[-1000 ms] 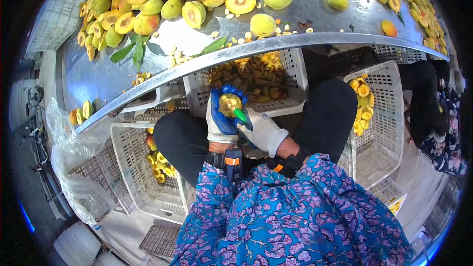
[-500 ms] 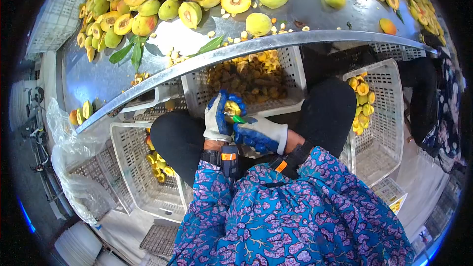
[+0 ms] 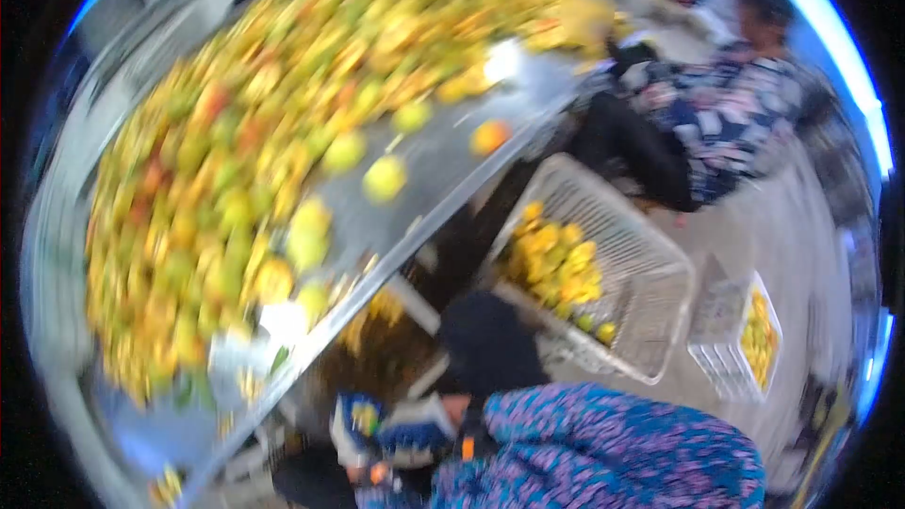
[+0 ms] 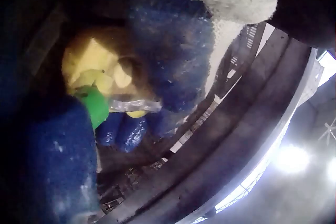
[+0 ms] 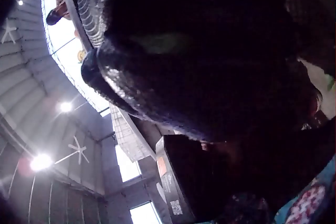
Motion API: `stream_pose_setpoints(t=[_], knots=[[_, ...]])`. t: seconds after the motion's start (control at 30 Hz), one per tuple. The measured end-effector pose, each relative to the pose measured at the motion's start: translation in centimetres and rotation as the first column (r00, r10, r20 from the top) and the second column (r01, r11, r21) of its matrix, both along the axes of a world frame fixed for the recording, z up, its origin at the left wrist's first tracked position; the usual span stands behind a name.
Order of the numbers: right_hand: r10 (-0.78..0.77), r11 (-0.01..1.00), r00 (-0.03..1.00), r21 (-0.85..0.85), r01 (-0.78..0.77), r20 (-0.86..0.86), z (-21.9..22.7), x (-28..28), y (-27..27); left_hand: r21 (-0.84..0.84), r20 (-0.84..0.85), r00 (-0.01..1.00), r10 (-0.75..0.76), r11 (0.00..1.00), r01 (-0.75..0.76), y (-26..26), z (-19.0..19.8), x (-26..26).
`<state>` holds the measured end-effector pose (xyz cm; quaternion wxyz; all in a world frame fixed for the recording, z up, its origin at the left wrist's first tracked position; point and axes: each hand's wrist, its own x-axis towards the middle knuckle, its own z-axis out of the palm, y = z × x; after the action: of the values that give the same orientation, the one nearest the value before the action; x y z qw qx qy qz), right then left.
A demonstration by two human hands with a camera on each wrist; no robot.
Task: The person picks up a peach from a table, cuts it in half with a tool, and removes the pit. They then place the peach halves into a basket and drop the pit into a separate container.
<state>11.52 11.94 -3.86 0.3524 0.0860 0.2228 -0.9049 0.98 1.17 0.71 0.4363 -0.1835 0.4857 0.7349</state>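
My left hand (image 3: 351, 434), in a white glove with a blue coated palm, holds a cut yellow peach (image 4: 86, 64) low in the head view. In the left wrist view the blue-coated fingers wrap round the fruit. Against its cut face lies the narrow metal blade (image 4: 135, 105) of a small knife. My right hand (image 4: 55, 161), gloved alike, grips the knife's green handle (image 4: 94, 107) from the other side. In the right wrist view the right glove (image 5: 152, 87) is mostly in dark shadow.
A metal table (image 3: 443, 170) piled with peaches (image 3: 217, 198) runs diagonally across the blurred head view. Below its edge stands a crate (image 3: 660, 320) with yellow halves. Further right is a smaller white crate (image 3: 712, 358). Another person (image 3: 726, 104) sits at the table's far end.
The head view has swung to the right, so both hands now appear lower and further left. Peach and knife stay in the hands. The person at the right shows more fully.
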Motion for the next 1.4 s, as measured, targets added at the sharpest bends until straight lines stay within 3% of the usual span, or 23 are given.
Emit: stream_pose_setpoints(t=[0.07, 0.27, 0.53, 0.73, 0.9, 1.07, 1.2, 1.3, 1.33, 1.4], knots=[[-0.135, 0.989, 0.989, 0.068, 0.132, 0.053, 0.6, -1.0, 1.8, -0.013, 0.016, 1.0, -0.023, 1.0, 0.023, 1.2, -0.5, -0.5], [-0.394, 0.885, 0.919, 0.285, 0.368, 0.037, 2.9, -0.5, 6.2, -0.062, -0.172, 0.952, -0.253, 0.967, 0.246, 8.7, 3.2, 1.7], [-0.513, 0.776, 0.857, 0.401, 0.487, -0.049, 4.7, 1.5, 5.7, -0.02, -0.353, 0.836, -0.42, 0.897, 0.441, 12.2, 6.4, 6.1], [-0.551, 0.724, 0.826, 0.426, 0.543, -0.116, 5.4, 3.3, 5.1, -0.027, -0.396, 0.812, -0.429, 0.889, 0.457, 12.8, 7.1, 8.8], [-0.552, 0.726, 0.822, 0.404, 0.557, -0.142, 5.7, 4.1, 4.5, -0.063, -0.4, 0.84, -0.368, 0.925, 0.375, 12.5, 7.2, 9.4], [-0.515, 0.776, 0.838, 0.317, 0.545, -0.181, 5.8, 3.7, 4.4, -0.121, -0.378, 0.901, -0.215, 0.976, 0.183, 11.5, 5.6, 8.2], [-0.432, 0.886, 0.863, 0.058, 0.461, -0.262, 5.3, 2.2, 1.5, -0.208, -0.357, 0.932, 0.057, 0.968, -0.139, 7.6, 1.9, 4.6], [-0.434, 0.899, 0.846, -0.089, 0.429, -0.31, 6.2, 1.4, 1.3, -0.268, -0.408, 0.866, 0.29, 0.869, -0.417, 4.9, -0.1, 1.8], [-0.427, 0.897, 0.873, 0.006, 0.441, -0.234, 6.5, 0.9, 2.3, -0.284, -0.435, 0.833, 0.342, 0.826, -0.487, 4.3, -0.6, 0.9], [-0.334, 0.847, 0.942, 0.427, 0.317, -0.039, 7.4, -1.1, 4.7, -0.276, -0.486, 0.779, 0.395, 0.777, -0.566, 4.0, -0.9, -1.2]])
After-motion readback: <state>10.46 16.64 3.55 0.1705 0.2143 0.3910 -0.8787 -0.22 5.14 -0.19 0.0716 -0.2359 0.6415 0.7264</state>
